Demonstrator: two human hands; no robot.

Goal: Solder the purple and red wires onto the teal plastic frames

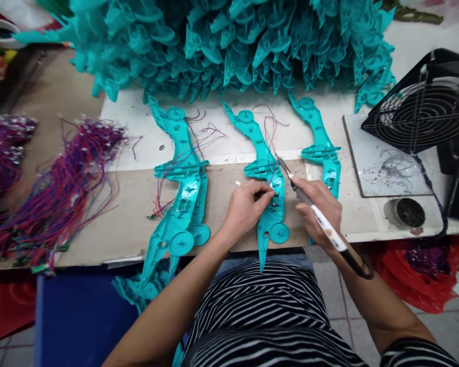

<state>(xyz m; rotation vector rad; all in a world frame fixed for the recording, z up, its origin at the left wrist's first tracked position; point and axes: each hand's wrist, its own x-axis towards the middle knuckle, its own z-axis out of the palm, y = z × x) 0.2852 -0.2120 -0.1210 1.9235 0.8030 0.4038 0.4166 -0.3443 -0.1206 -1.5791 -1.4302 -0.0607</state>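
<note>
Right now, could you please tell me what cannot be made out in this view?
Head view: what the left hand pinches on the middle teal shell, hidden under its fingers.
Lower end of the right teal shell, behind the right hand holding the soldering iron.
The fan, cut off by the right edge.

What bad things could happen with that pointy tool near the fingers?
1. The pointed tool in the right hand looks like a soldering iron; its tip sits close to the left hand, so a slip might burn fingers.
2. The tip could also touch and mar the teal plastic part or its thin wires.
</note>
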